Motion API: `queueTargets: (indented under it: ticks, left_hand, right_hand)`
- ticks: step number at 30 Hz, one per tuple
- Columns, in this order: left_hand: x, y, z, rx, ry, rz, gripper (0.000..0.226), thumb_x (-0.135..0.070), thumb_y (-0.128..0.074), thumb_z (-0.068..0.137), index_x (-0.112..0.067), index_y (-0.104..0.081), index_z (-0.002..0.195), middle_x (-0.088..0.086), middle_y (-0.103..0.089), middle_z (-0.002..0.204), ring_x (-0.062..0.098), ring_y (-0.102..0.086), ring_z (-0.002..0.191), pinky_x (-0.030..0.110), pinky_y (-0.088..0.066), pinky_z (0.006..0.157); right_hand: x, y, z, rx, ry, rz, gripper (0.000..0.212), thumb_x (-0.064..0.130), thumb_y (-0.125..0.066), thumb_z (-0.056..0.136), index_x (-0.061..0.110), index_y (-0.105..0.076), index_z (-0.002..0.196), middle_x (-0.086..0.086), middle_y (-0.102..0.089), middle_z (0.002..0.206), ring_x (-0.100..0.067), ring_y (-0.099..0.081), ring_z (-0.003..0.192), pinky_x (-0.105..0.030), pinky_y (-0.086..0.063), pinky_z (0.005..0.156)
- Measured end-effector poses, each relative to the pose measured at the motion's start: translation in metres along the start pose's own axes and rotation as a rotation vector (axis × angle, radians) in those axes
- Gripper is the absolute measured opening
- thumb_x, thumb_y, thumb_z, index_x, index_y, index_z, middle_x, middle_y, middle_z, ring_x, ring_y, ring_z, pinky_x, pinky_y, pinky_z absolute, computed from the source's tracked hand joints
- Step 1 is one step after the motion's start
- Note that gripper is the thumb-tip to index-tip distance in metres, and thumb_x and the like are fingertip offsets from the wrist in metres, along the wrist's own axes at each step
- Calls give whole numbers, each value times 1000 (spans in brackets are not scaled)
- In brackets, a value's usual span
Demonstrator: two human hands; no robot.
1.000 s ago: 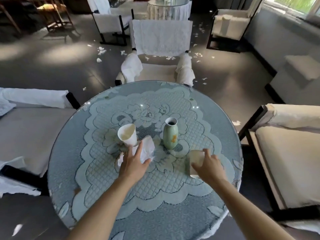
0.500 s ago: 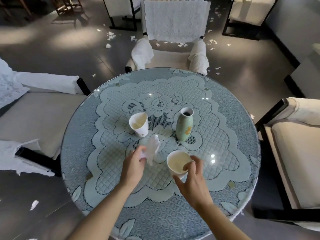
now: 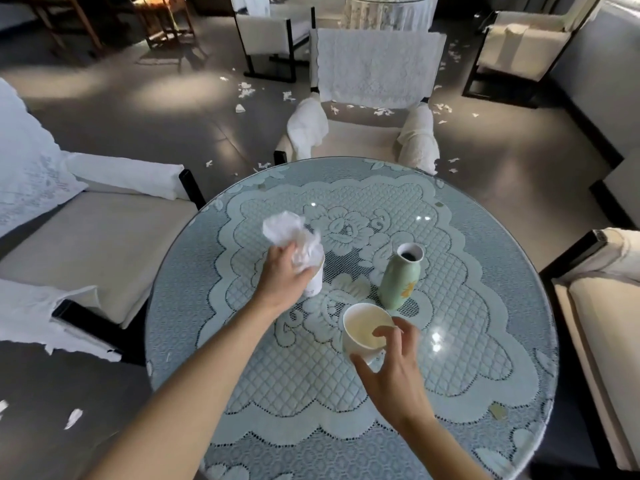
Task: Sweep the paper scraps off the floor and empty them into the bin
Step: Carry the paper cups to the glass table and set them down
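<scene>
View: head camera, looking forward and down over a round table.
Left hand (image 3: 284, 277): fingers curled tight round a crumpled paper wad (image 3: 289, 230) – a firm grip, with the wad bulging out above the knuckles.
Wad position: directly over the mouth of the far paper cup (image 3: 314, 284); whether it touches the rim is hidden by the hand.
Far paper cup: upright, just beyond and to the right of the left hand, mostly covered by it.
Right hand (image 3: 394, 375): half open and motion-blurred; one fingertip lies over the mouth of the near paper cup (image 3: 363, 332) and the thumb is at its near wall. Whether it actually holds the cup cannot be told.
Near paper cup: upright, immediately ahead of the right hand and to the right of the left forearm.
Vase (image 3: 398, 280): green, tilted slightly in this wide view, just beyond the near cup and right of the left hand.
Markings: a yellow flower figure on the vase's side – the only marking that can be made out.
Table (image 3: 166, 306): glass over pale lace, under both hands.
Paper scraps (image 3: 245, 91): on the floor, well beyond both hands around the armchair (image 3: 377, 71) facing the table; one more scrap lies far left of the left forearm.
</scene>
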State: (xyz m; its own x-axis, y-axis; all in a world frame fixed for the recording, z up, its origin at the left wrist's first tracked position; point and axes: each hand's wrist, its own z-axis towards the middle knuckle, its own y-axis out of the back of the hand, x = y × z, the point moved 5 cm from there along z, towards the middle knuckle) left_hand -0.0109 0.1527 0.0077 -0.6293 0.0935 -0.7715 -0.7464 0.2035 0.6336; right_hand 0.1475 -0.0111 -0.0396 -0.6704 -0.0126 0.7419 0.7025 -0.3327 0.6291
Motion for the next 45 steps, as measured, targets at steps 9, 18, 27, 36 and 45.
queueTargets:
  ticks: [9, 18, 27, 36, 45]
  left_hand:
    - [34, -27, 13, -26, -131, 769, 63, -67, -48, 85, -24, -49, 132, 7, -36, 134, 23, -31, 117, 37, -21, 90]
    - [19, -21, 13, -254, -209, 612, 69, -64, -57, 80, -6, -55, 117, 24, -31, 145, 41, -30, 132, 54, -26, 105]
    - [32, -26, 10, 126, -61, 312, 103, -36, -76, 79, -8, -8, 151, 19, -36, 142, 33, -40, 130, 39, -39, 102]
    - [48, 82, -67, -129, 60, 238, 67, -22, -82, 72, -10, -47, 127, 11, -43, 122, 24, -50, 101, 20, -35, 81]
    - [97, 219, -167, -357, 315, 250, 71, -23, -84, 72, -7, -49, 132, 19, -53, 126, 32, -54, 110, 22, -33, 76]
  right_hand:
    - [5, -5, 21, -34, -24, -10, 50, 22, -79, 77, 9, -47, 112, -13, -37, 129, -17, -44, 101, -6, -38, 69]
    - [24, -6, 30, -117, 4, -11, 58, 22, -81, 76, 22, -38, 115, -8, -36, 129, -15, -43, 106, -24, -47, 68]
    - [33, -3, 25, -130, -6, 10, 82, 20, -81, 75, 18, -30, 138, -8, -33, 134, -9, -39, 111, -21, -45, 82]
    - [100, -22, 31, 65, 8, 85, 86, 18, -80, 75, 10, -29, 144, -8, -33, 133, -15, -42, 109, -28, -42, 85]
    - [224, -80, 40, 287, 162, 316, 82, 19, -79, 76, 13, -28, 139, -9, -45, 132, -19, -49, 106, -21, -38, 80]
